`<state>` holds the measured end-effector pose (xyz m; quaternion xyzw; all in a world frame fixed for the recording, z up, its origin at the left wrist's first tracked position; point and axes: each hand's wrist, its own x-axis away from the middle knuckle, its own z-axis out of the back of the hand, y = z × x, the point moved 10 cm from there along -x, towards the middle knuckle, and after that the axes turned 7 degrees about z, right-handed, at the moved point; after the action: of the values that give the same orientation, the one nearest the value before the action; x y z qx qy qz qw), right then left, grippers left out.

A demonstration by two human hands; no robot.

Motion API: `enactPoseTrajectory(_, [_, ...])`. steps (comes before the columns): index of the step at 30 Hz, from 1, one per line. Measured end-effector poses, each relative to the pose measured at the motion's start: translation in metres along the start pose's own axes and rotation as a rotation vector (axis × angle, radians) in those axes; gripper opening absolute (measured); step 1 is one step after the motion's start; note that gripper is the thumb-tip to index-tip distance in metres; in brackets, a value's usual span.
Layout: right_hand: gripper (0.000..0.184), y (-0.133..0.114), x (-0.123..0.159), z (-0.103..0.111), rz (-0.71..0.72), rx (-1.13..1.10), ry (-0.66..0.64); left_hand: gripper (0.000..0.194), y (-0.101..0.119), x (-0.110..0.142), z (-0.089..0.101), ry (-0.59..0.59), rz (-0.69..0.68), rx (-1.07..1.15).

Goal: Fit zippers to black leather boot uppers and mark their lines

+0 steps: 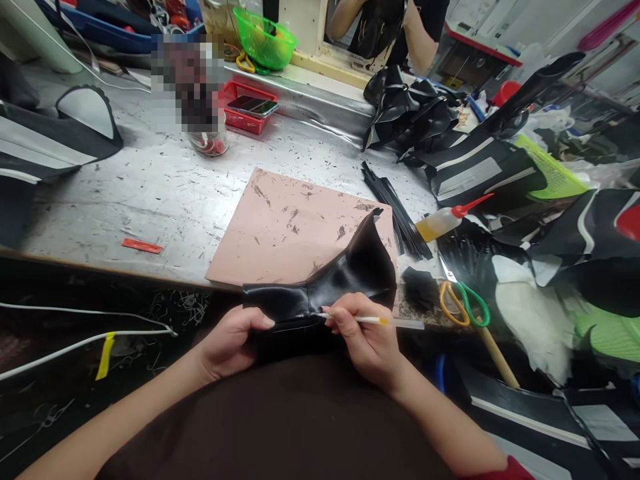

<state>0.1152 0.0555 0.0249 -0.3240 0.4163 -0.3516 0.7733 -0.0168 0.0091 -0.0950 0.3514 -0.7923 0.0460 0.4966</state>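
Note:
A black leather piece (345, 277) lies across the table's front edge, its far end curling up over a pink cutting mat (285, 227). My left hand (233, 340) grips the near left end of the leather, thumb on top. My right hand (367, 337) pinches a thin white pen (380, 321) with a yellow band, its tip touching the leather near the middle seam.
Scissors with yellow and green handles (465, 303) lie right of the mat, beside a glue bottle with a red nozzle (447, 220) and black strips (395, 207). Black leather pieces (415, 113) pile up at the back right. A red basket (247, 110), a green basket (263, 37) and another person stand at the back.

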Motion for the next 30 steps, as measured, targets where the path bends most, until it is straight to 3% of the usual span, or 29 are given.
enactPoseTrajectory(23, [0.018, -0.0074, -0.0016, -0.0031, 0.05, 0.031, -0.051, 0.01, -0.0037, -0.0013, 0.0022, 0.01, 0.026, 0.003])
enactPoseTrajectory(30, [0.017, -0.0093, -0.0014, -0.004, 0.059, -0.051, -0.072, 0.01, -0.0031, -0.0014, 0.002, 0.014, 0.03, 0.035])
